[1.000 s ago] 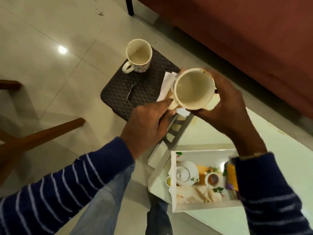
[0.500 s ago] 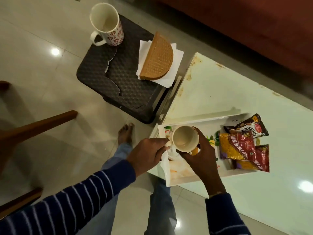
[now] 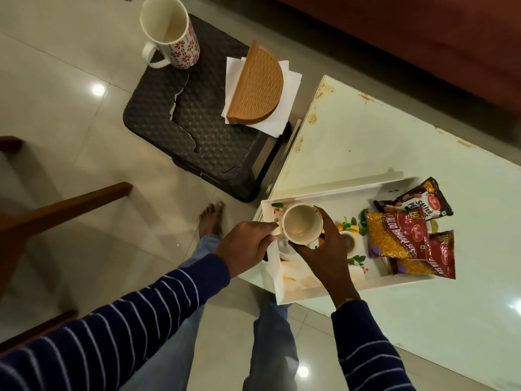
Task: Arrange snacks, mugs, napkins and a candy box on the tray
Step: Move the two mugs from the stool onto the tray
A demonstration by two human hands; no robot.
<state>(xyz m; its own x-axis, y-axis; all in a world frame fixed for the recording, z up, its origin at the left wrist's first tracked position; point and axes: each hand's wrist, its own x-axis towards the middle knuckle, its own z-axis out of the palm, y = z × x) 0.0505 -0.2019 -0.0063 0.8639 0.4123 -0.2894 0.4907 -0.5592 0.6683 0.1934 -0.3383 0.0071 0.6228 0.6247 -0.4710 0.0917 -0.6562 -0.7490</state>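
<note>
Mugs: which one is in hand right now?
The plain-looking mug over the tray's left end, gripped by both hands; the red-flowered mug stands untouched on the dark stool.

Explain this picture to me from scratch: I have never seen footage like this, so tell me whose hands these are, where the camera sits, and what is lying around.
There is no machine here. A person wears a camera on the head, looking down at their own two hands.

Both hands hold one mug over the near-left end of a white tray: the left hand at its handle, the right hand around its far side.

The tray stands on a pale table and already carries snack packets.

Beside the table, a dark stool holds a second mug and a tan half-round box lying on white napkins.
</note>
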